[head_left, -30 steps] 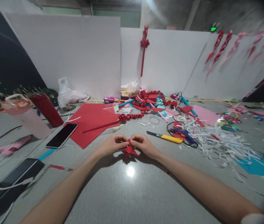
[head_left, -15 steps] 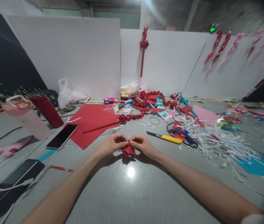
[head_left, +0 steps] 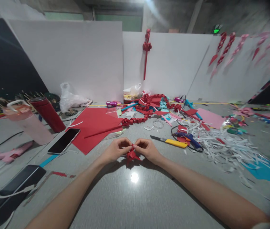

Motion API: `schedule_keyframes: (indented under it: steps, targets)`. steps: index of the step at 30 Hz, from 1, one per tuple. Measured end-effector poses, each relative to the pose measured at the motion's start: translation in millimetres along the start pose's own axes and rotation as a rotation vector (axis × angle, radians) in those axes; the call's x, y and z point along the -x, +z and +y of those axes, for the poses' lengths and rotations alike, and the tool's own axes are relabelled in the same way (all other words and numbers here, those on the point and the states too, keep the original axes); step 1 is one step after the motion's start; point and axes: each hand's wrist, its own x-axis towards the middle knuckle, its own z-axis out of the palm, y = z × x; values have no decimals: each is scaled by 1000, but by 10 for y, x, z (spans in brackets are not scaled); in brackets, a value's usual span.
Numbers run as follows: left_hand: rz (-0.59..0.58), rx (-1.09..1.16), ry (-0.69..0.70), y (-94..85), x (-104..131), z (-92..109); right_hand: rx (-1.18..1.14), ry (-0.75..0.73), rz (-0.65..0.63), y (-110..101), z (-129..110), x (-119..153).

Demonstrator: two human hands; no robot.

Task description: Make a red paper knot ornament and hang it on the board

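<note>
Both grips are closed on one object: the left hand (head_left: 116, 150) and right hand (head_left: 148, 151) pinch the top of a small folded red paper piece (head_left: 132, 156), its points hanging below the fingertips over the table (head_left: 135, 203). Principal risk, in my judgement: uneven pull between the two pinches could tear or crease the thin paper, and fingers covering the top could hide a slipping fold. Secondary hazard: a utility knife (head_left: 176, 142) lies just beyond the right hand, blade toward the grip; a careless reach could cause a cut.
</note>
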Motion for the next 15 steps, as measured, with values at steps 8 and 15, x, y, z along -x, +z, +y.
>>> schedule_keyframes:
  steps: [8, 15]
  targets:
    - [1, -7, -29, 21, -2, 31, 11, -6, 11, -11, -24, 9]
    - [-8, 35, -53, 25, 6, 18, -86, 49, -44, -21, -62, 6]
